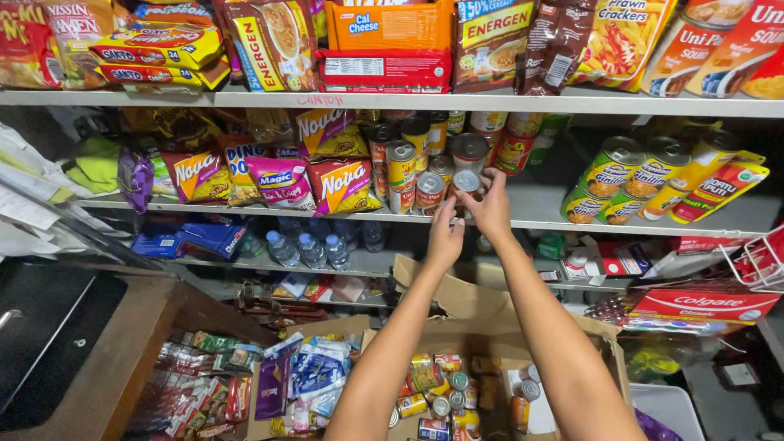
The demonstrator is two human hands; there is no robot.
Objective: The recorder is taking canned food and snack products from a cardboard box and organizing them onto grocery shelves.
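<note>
I have both arms stretched up to the middle shelf, and my right hand is closed round a small tin, thumb and fingers pinching its sides; my left hand comes up beside it with the fingers loosely curled, the tips touching or nearly touching the tin's lower edge, though I cannot tell whether they really grip; the tin sits at the front of the shelf, just right of the cluster of standing cans and left of the tipped yellow-and-green cans further along; its silver lid faces out toward me and a little upward, so its long axis runs from front to back and is tilted, not upright like its neighbours; to set it well, I judge I should bring that axis to vertical, lid up, and seat the base flat on the shelf before loosening my fingers; I should keep my knuckles clear of the cans just beside it, since they stand close and one nudge could topple a row; below my forearms the open cardboard box holds more tins, well apart from the shelf, and the snack packets to the left lie out of my way.
</note>
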